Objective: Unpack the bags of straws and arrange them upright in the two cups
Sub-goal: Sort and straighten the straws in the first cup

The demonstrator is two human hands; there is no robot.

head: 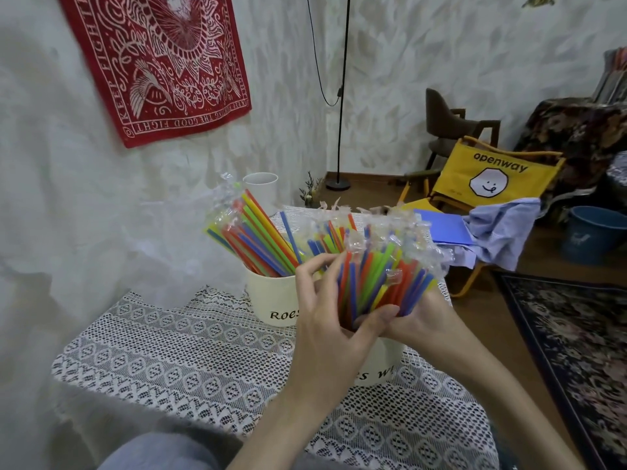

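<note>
Straws gripped between both hands, seemingly

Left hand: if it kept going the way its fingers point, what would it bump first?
Probably the wrapped straws just beyond the left hand. Its fingertips point up and away, almost touching them. Depth is hard to judge.

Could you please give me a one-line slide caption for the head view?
Both hands gather wrapped straws above the near cup; far cup already filled.
</note>
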